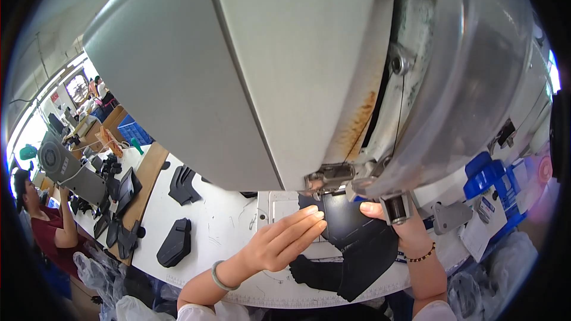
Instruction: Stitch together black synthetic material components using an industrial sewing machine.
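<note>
A black leather-like piece [363, 244] lies under the head of a large grey sewing machine [250, 83], with stitched seams across it and a lower part hanging toward the table's front edge. My left hand [285, 241] has its fingers stretched out and held side by side, the tips at the piece's left edge near the presser area. On the other side my right hand [407, 232] grips the piece's right edge, thumb on top; its other fingers are hidden. A metal roller part [395, 209] hangs in front of that hand. The machine head hides the piece's far end.
Two stacks of black cut pieces [175, 242] [184, 185] lie on the white table [208, 232] at left. A co-worker [50, 226] sits by another machine [68, 166] further left. Blue plastic holder [485, 175] and papers [477, 232] stand at right, plastic bags [502, 267] below.
</note>
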Demonstrator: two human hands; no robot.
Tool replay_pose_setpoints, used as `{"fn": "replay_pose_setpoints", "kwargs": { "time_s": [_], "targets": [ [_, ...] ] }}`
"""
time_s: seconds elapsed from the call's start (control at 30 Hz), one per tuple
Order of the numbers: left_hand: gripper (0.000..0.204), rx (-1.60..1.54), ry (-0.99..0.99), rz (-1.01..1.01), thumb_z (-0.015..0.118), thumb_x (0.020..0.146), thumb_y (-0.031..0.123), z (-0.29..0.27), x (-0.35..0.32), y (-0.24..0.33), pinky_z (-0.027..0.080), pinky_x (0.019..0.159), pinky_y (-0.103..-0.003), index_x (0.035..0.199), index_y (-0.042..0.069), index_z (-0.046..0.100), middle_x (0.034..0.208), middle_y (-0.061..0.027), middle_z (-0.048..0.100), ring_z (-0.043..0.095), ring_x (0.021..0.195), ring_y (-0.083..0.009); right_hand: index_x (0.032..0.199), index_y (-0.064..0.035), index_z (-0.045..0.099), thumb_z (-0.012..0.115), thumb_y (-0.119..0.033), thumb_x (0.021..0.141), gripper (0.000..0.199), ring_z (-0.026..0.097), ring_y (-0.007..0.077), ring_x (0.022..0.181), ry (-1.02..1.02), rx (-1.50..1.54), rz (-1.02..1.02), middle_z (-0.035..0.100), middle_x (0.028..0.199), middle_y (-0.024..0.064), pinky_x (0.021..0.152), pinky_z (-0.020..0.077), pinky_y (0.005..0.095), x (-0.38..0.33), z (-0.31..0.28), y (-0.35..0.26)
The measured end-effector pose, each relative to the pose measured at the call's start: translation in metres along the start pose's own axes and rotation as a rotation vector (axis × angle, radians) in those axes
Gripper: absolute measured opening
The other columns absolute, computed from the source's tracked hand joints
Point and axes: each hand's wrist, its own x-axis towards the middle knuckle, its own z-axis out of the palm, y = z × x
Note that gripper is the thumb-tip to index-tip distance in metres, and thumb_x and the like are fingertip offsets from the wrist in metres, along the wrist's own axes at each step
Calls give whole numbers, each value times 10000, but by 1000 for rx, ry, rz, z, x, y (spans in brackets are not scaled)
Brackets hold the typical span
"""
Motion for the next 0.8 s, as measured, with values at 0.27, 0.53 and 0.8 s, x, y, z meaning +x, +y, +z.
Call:
{"fn": "replay_pose_setpoints", "kwargs": {
  "time_s": [0.27,0.53,0.8],
  "targets": [
    [239,34,-10,95,604,711,-98,1,2,0,561,689,-281,936,-39,662,941,-114,640,651,873,-246,1076,-63,539,704,-27,765,354,525,61,905,5,68,132,539,992,-27,802,446,238,-1,9,-14],
    [237,60,-13,219,674,731,-29,-4,2,-5,557,718,-259,964,-66,648,937,-114,638,644,899,-234,1130,5,565,727,-70,736,433,582,129,902,52,-53,-22,616,979,46,837,455,268,-4,4,-7],
    [183,66,26,174,687,717,-15,-2,1,-9,544,635,-235,900,-10,689,870,-83,662,656,817,-193,1030,53,625,668,27,782,253,590,141,934,28,-87,40,636,1027,92,842,470,259,-3,1,0]
  ]
}}
